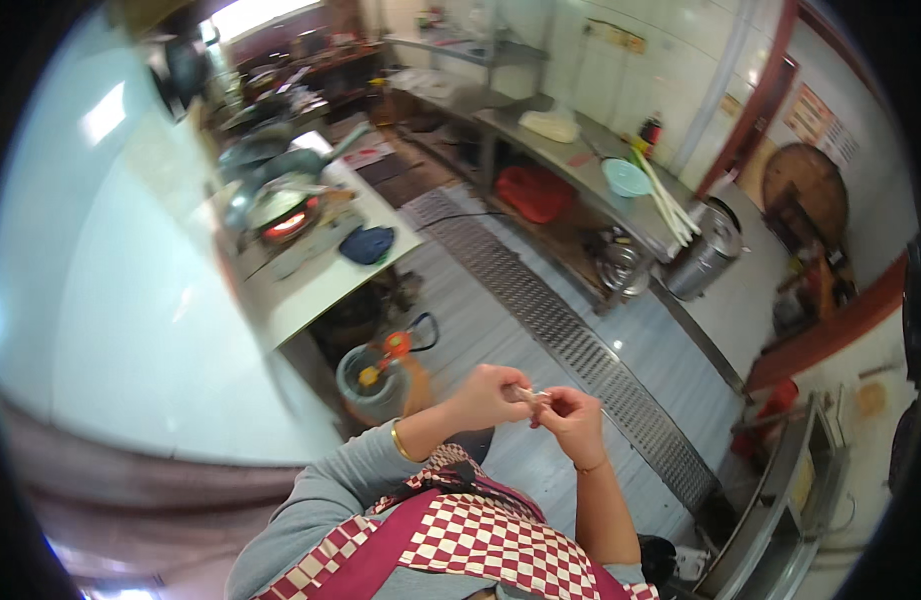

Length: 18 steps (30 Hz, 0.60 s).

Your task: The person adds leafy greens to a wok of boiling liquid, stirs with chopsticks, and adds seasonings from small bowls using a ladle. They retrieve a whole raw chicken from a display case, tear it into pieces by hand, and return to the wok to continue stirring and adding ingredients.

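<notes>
Both hands meet in front of the checked apron (490, 536), raised above the floor. My left hand (492, 396), with a gold-coloured bangle (402, 441) at its wrist, pinches one side of a small pale item (526, 394). The fingertips of my right hand (573, 421) hold the other side of it. Some dark reddish matter shows beneath the fingertips; the item is too small and blurred to name, and the fingers hide part of it.
At the left, a wok (284, 199) sits over a glowing burner beside a dark blue cloth (367, 244). A bucket (369, 379) stands below. A metal grate (573, 337) crosses the floor. The steel table (595, 169) holds a light green bowl (627, 178) and leeks or scallions (667, 199).
</notes>
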### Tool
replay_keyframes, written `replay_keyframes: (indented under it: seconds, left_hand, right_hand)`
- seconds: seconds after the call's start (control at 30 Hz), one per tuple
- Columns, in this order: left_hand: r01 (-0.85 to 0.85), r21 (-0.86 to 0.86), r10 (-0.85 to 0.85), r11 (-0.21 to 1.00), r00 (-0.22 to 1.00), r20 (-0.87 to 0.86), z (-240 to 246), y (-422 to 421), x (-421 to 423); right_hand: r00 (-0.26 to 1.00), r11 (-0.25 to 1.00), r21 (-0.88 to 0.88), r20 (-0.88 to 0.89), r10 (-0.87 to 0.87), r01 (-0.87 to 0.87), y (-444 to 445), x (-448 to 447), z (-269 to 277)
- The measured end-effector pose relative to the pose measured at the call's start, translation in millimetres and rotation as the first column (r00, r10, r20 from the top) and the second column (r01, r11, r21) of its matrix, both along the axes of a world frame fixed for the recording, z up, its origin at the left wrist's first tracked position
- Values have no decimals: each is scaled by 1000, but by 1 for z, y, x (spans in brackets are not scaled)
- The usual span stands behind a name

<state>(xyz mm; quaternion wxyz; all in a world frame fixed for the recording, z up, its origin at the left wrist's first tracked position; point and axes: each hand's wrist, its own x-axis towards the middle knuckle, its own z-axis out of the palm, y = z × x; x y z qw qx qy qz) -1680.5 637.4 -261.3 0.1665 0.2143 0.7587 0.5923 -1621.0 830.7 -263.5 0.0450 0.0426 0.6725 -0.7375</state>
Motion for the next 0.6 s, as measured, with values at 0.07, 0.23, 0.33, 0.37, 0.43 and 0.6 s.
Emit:
replay_keyframes:
  seconds: [0.07,0.23,0.33,0.37,0.43,0.6]
  left_hand:
    - [10,65,-13,998,999,49,-1,23,-52]
    - [140,52,-142,989,989,38,15,82,-176]
    - [194,214,-236,957,953,189,28,112,-243]
    - [167,296,-252,940,928,275,30,125,-266]
    - [149,124,-175,981,954,242,31,147,-315]
    - [106,23,-108,994,975,196,22,209,-415]
  right_hand:
    - [1000,997,82,-14,8,-6,20,-48,6]
    - [997,993,87,-30,-74,77,71,-156,14]
    - [977,976,-72,73,-200,205,111,-228,8]
    - [952,955,-110,165,-257,276,126,-249,5]
    - [983,950,-256,92,-160,178,147,-284,-1]
    - [997,932,-353,53,-64,79,204,-392,-13]
